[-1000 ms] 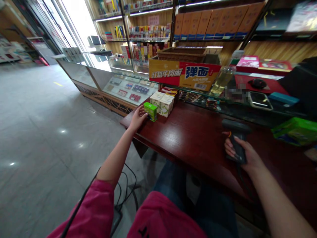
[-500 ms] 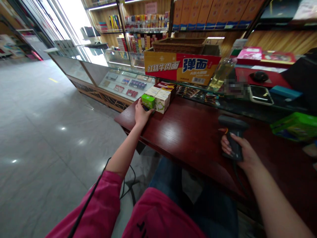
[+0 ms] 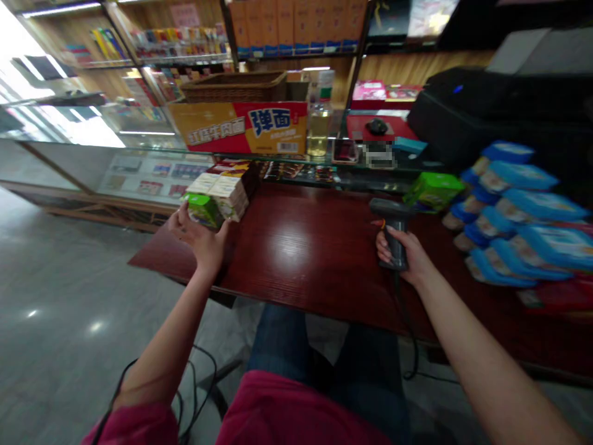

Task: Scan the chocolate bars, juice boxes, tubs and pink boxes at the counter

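My left hand (image 3: 201,244) is open, its fingers spread behind and beside a small green box (image 3: 202,207) at the left end of the table. Whether a fingertip still touches that box I cannot tell. White boxes with green print (image 3: 230,195) stand right against it. On the right, my right hand (image 3: 414,254) is wrapped round the handle of a black barcode scanner (image 3: 393,232), held upright over the table with its cord hanging down. Past the scanner lies a green packet (image 3: 434,190).
The dark red wooden table (image 3: 296,247) spans the front. Blue-lidded packs (image 3: 523,213) are piled at the right. Behind stand a noodle carton (image 3: 241,130), a wicker basket (image 3: 236,86), a bottle of yellowish liquid (image 3: 319,133) and a computer mouse (image 3: 377,127) on the glass counter.
My left hand has loosened from the green box, fingers now spread. My view has swung right, bringing the blue-lidded packs into sight. The scanner stays in my right hand.
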Action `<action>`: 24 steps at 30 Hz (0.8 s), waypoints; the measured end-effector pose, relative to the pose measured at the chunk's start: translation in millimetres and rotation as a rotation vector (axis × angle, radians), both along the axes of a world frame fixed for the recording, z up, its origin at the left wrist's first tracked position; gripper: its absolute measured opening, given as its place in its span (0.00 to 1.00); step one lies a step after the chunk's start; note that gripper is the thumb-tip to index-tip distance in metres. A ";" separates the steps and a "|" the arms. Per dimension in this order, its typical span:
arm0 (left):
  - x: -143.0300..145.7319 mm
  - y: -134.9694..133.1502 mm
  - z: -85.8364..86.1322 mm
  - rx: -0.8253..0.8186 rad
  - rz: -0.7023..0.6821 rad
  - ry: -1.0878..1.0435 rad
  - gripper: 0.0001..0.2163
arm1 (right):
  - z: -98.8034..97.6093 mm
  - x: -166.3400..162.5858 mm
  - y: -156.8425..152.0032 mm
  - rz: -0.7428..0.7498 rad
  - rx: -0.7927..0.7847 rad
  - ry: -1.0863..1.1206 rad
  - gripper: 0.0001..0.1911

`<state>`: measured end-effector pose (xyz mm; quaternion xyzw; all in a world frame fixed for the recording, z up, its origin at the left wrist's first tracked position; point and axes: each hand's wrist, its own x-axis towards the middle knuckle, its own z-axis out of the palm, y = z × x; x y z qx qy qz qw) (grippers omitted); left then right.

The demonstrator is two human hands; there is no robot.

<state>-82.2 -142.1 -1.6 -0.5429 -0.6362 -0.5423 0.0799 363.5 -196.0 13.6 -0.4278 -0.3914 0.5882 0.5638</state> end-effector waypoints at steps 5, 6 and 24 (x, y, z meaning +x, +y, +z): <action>136.9 14.0 -7.5 -0.025 -0.626 0.164 0.38 | -2.1 68.6 -9.8 -0.172 0.046 -0.011 0.21; 170.1 23.6 -11.7 -0.058 -0.755 0.171 0.38 | -2.8 78.6 -11.8 -0.201 0.052 -0.009 0.22; 489.8 133.8 -38.2 -0.323 -1.044 -0.193 0.14 | -15.6 97.1 1.9 -0.378 0.016 0.195 0.20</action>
